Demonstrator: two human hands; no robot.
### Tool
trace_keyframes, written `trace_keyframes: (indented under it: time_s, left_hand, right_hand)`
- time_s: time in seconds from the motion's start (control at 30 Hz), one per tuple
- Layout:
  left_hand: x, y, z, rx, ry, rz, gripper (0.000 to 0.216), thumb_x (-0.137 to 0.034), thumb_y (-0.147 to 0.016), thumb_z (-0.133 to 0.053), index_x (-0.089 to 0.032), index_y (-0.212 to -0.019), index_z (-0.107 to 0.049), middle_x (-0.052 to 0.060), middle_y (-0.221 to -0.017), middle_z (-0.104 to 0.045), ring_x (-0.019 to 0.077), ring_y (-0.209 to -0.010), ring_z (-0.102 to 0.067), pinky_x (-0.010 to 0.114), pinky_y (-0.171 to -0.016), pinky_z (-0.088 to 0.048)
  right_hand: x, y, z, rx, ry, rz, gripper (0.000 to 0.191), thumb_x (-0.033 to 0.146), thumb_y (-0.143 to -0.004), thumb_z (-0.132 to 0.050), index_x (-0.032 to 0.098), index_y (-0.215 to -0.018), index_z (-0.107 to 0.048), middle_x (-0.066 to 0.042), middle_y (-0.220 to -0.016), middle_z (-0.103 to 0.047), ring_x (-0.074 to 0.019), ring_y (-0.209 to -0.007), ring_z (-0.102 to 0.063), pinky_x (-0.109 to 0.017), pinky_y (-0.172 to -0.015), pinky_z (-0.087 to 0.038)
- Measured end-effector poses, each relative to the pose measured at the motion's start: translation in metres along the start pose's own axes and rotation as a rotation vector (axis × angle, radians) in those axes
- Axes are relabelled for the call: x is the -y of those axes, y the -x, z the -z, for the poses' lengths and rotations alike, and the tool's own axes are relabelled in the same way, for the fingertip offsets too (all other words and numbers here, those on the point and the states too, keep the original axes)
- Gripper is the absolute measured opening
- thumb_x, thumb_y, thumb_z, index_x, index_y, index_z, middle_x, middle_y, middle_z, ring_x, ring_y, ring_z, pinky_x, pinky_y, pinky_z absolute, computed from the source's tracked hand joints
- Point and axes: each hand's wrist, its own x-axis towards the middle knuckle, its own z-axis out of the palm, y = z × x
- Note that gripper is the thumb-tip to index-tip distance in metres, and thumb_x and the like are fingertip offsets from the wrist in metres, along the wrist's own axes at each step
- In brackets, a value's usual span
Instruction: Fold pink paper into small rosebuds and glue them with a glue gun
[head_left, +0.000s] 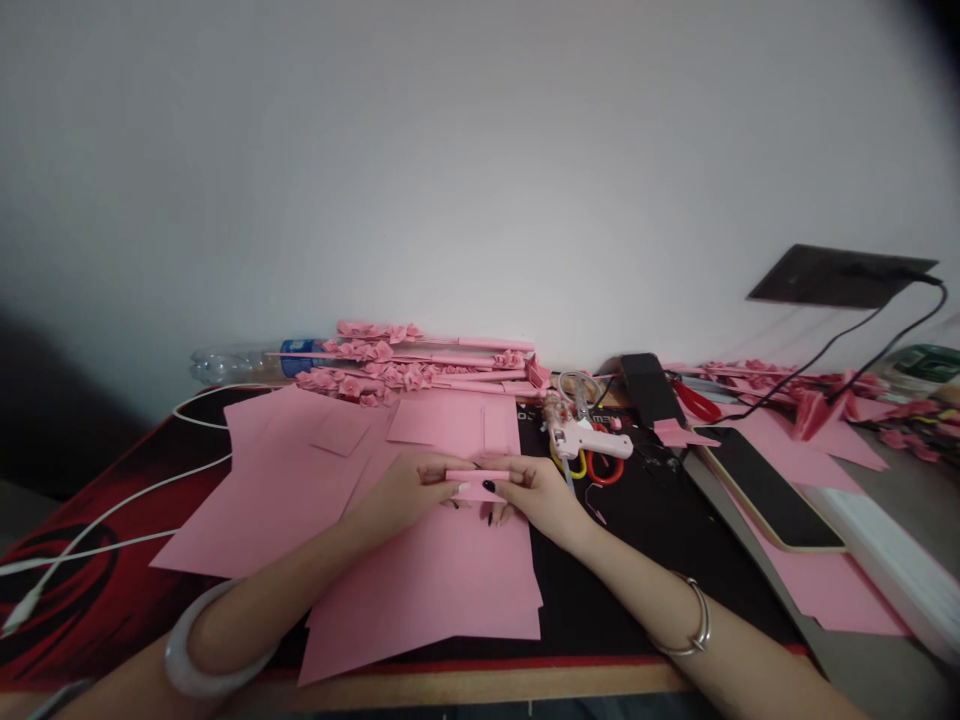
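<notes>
— What's nearest to the camera?

— Two forearms reaching in, a pale bangle (196, 650) on the left wrist and a thin silver bracelet (694, 625) on the right. They meet over loose pink paper sheets (442, 590) spread on the table (480, 685).

— And the hands?

— The left hand (405, 490) and right hand (536, 492) hold a small folded pink strip (478, 476) between them. Its long axis runs left to right, level, so each hand pinches one end with its fingers (501, 484) closed on it. Neither hand is clearly nearer; the strip sits midway, just above the sheets.

— What's past that?

— Just right of the right hand lies a pink glue gun (592, 440) on scissors with red and yellow handles (600, 466). A phone (772, 490) lies further right. Against the wall, stems of pink paper flowers (405, 365) and a plastic bottle (247, 362) lie sideways.
</notes>
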Motion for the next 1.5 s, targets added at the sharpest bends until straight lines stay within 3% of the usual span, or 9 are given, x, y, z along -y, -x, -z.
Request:
trace_keyframes:
  time_s: [0.27,0.37,0.47,0.63,0.83,1.0,1.23,1.37,1.5]
  left_hand:
    - [-0.009,0.005,-0.004,0.001,-0.062,0.055,0.014,-0.021,-0.074,-0.062,-0.014,-0.083,-0.069,0.006,-0.077,-0.071,0.02,-0.072,-0.067,0.03,-0.066,-0.054]
    - [-0.009,0.005,-0.003,0.022,-0.123,0.048,0.016,-0.027,-0.075,-0.06,-0.015,-0.082,-0.069,0.004,-0.074,-0.069,0.0188,-0.07,-0.064,0.028,-0.063,-0.053]
    - [-0.01,0.006,-0.003,0.021,-0.19,0.025,0.023,-0.035,-0.077,-0.059,-0.014,-0.077,-0.069,0.002,-0.065,-0.063,0.0167,-0.063,-0.058,0.025,-0.056,-0.047]
    - [-0.012,0.008,-0.002,0.018,-0.285,-0.009,0.019,-0.031,-0.077,-0.058,-0.015,-0.073,-0.069,0.0,-0.062,-0.059,0.0151,-0.059,-0.052,0.024,-0.054,-0.038]
    - [-0.013,0.008,-0.005,0.028,-0.315,-0.021,0.018,-0.03,-0.076,-0.058,-0.015,-0.069,-0.067,0.0,-0.058,-0.055,0.014,-0.057,-0.049,0.023,-0.052,-0.033]
    - [-0.019,0.011,-0.009,0.042,-0.314,-0.053,0.02,-0.031,-0.077,-0.056,-0.016,-0.068,-0.065,0.0,-0.058,-0.053,0.0139,-0.056,-0.047,0.024,-0.052,-0.034]
    - [-0.013,0.01,-0.011,0.063,-0.323,-0.088,0.016,-0.029,-0.078,-0.054,-0.018,-0.069,-0.061,-0.003,-0.055,-0.046,0.0124,-0.051,-0.043,0.024,-0.048,-0.031]
    - [-0.014,0.009,-0.01,0.061,-0.383,-0.148,0.022,-0.031,-0.083,-0.05,-0.018,-0.071,-0.063,-0.002,-0.058,-0.05,0.0138,-0.056,-0.046,0.024,-0.051,-0.034]
    - [-0.015,0.007,-0.007,0.014,-0.423,-0.166,0.025,-0.032,-0.084,-0.049,-0.017,-0.07,-0.064,-0.002,-0.059,-0.052,0.0138,-0.057,-0.047,0.024,-0.053,-0.035]
  right_hand:
    - [-0.002,0.003,-0.001,0.036,0.038,-0.015,0.025,0.03,-0.075,-0.066,0.01,-0.089,-0.067,-0.003,-0.06,-0.07,-0.0146,-0.051,-0.068,-0.023,-0.051,-0.056]
    - [-0.001,0.005,-0.002,0.047,0.056,-0.04,0.02,0.03,-0.075,-0.065,0.011,-0.083,-0.065,-0.003,-0.059,-0.069,-0.0144,-0.051,-0.068,-0.023,-0.051,-0.055]
    - [0.0,0.006,-0.003,0.045,0.096,-0.058,0.015,0.027,-0.075,-0.064,0.013,-0.078,-0.062,-0.001,-0.055,-0.066,-0.0142,-0.049,-0.067,-0.024,-0.051,-0.054]
    - [0.003,0.008,-0.001,0.044,0.248,-0.01,0.006,0.017,-0.074,-0.059,0.013,-0.075,-0.063,0.001,-0.056,-0.063,-0.0129,-0.05,-0.064,-0.024,-0.052,-0.052]
    - [0.006,0.009,0.0,0.059,0.388,0.036,0.01,0.017,-0.078,-0.057,0.012,-0.077,-0.065,0.001,-0.057,-0.06,-0.0115,-0.049,-0.058,-0.022,-0.05,-0.045]
    - [0.008,0.012,-0.001,0.075,0.503,0.134,0.019,0.025,-0.087,-0.052,0.015,-0.074,-0.062,0.006,-0.05,-0.047,-0.0088,-0.044,-0.047,-0.02,-0.046,-0.036]
    - [0.005,0.011,-0.002,0.064,0.605,0.193,0.018,0.021,-0.086,-0.049,0.016,-0.073,-0.061,0.004,-0.054,-0.048,-0.0099,-0.049,-0.046,-0.02,-0.048,-0.035]
    - [0.004,0.012,-0.002,0.05,0.576,0.198,0.017,0.021,-0.085,-0.051,0.015,-0.073,-0.061,0.004,-0.054,-0.047,-0.0092,-0.047,-0.045,-0.02,-0.046,-0.034]
    - [0.005,0.01,0.0,0.027,0.404,0.113,0.018,0.028,-0.083,-0.054,0.015,-0.072,-0.061,0.003,-0.053,-0.052,-0.0104,-0.045,-0.052,-0.022,-0.045,-0.042]
